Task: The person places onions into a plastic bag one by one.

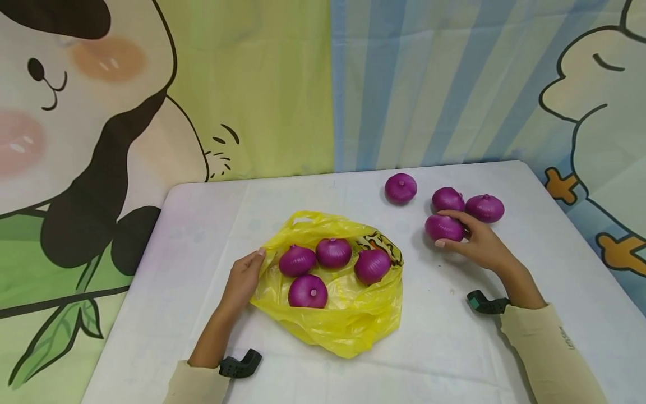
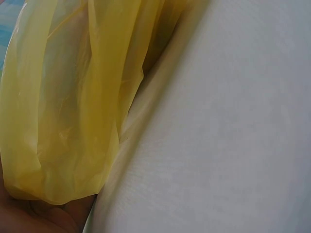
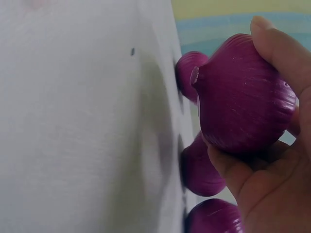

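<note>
A yellow plastic bag (image 1: 348, 331) lies on the table with its mouth spread wide, and several red onions (image 1: 308, 292) sit inside it. My left hand (image 1: 243, 278) pinches the bag's left rim between thumb and fingers; in the left wrist view the yellow film (image 2: 73, 121) covers most of that hand. My right hand (image 1: 479, 244) grips a red onion (image 1: 444, 228) to the right of the bag, thumb on the near side and fingers over the far side. The right wrist view shows this onion (image 3: 243, 97) between thumb and fingers, its stem end pointing away from the palm.
Behind the gripped onion, three more onions stand on the white table (image 1: 434, 342): one alone (image 1: 401, 188), one in the middle (image 1: 447, 199) and one at the right (image 1: 485, 208). A cartoon-printed curtain (image 1: 272, 90) hangs along the table's back edge.
</note>
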A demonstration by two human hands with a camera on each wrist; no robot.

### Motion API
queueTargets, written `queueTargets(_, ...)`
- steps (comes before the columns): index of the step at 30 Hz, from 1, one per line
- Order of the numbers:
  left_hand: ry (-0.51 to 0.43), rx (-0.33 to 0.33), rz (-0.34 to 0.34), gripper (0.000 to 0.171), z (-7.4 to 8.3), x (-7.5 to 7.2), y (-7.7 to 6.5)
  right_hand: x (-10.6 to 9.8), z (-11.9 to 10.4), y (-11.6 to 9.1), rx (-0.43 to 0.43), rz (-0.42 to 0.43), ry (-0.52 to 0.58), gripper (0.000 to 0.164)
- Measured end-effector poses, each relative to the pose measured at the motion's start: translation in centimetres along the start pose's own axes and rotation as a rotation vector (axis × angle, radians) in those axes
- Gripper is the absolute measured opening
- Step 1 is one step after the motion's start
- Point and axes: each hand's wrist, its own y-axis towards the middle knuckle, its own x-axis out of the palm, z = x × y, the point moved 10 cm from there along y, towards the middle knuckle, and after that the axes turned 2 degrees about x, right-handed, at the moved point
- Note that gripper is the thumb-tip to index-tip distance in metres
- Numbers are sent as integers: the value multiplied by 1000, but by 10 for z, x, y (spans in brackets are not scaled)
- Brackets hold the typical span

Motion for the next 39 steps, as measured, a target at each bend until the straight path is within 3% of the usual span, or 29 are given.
queueTargets(29, 7, 27, 4, 58, 3, -1, -1, -15, -61, 1, -117, 35, 119, 67)
queueTargets(39, -1, 19, 7, 58, 3, -1, -1, -13, -86, 6, -220, 4, 182, 65)
